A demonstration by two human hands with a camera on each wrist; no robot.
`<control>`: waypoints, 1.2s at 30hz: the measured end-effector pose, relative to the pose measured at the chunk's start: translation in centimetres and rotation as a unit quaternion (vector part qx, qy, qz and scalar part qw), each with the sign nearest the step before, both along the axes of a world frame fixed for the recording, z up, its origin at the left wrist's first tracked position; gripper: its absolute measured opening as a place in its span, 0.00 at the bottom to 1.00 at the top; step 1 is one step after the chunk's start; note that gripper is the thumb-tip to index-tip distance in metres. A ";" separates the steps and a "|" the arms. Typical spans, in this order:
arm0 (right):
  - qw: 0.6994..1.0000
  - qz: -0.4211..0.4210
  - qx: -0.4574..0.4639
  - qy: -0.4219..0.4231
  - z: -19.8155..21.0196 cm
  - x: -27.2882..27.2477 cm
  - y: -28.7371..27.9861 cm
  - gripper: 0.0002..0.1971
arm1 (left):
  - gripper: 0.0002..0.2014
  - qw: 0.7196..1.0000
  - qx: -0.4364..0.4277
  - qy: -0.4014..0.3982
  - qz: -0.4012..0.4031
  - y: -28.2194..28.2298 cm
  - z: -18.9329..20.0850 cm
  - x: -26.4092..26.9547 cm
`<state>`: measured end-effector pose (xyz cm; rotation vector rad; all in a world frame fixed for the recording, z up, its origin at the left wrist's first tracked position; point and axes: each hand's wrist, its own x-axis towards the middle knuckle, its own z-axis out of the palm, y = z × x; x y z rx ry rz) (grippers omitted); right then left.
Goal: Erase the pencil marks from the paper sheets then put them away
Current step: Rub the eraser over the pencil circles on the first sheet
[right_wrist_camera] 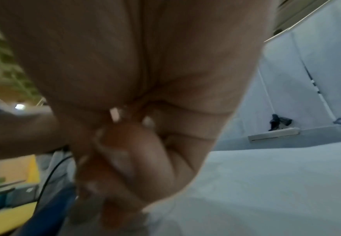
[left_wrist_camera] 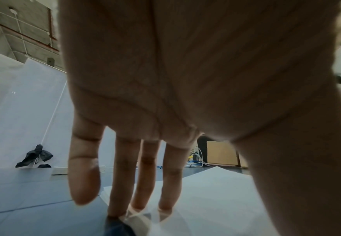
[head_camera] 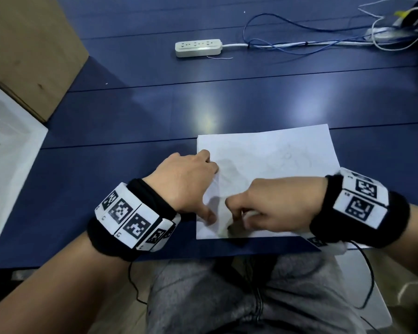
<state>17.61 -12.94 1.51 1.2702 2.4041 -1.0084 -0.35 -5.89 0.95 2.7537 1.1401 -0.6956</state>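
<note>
left hand [head_camera: 186, 179] flat on paper [head_camera: 275, 150]; right hand [head_camera: 270, 203] curled, maybe gripping eraser

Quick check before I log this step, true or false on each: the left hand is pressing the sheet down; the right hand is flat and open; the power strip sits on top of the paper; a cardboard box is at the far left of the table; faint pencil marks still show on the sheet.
1. The left hand presses the paper with straight fingers. True.
2. The right hand lies flat and open. False: its fingers are curled in a grip low on the sheet; what it holds is hidden.
3. The power strip sits on the paper. False: it lies far beyond it.
4. A cardboard box stands far left. True.
5. Faint pencil marks remain. True.
</note>
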 end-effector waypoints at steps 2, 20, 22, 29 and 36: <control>0.997 -0.047 0.061 -0.010 0.0 0.4 1.1 0.07 | 0.46 1.000 -0.001 -0.001 0.001 0.0 0.0 0.1; 0.991 -0.073 0.114 -0.012 -0.2 2.0 2.2 0.06 | 0.45 1.000 0.000 -0.003 0.000 0.0 0.0 0.0; 1.000 -0.013 0.013 0.008 -0.1 0.9 0.3 0.07 | 0.46 1.000 -0.004 -0.005 -0.001 0.0 -0.1 -0.1; 0.977 -0.132 0.158 -0.060 0.0 2.1 3.3 0.09 | 0.45 1.000 0.000 -0.002 0.001 -0.1 0.1 0.0; 0.999 -0.023 0.021 -0.013 0.2 0.5 0.2 0.06 | 0.46 1.000 -0.001 0.006 -0.003 0.0 0.2 0.1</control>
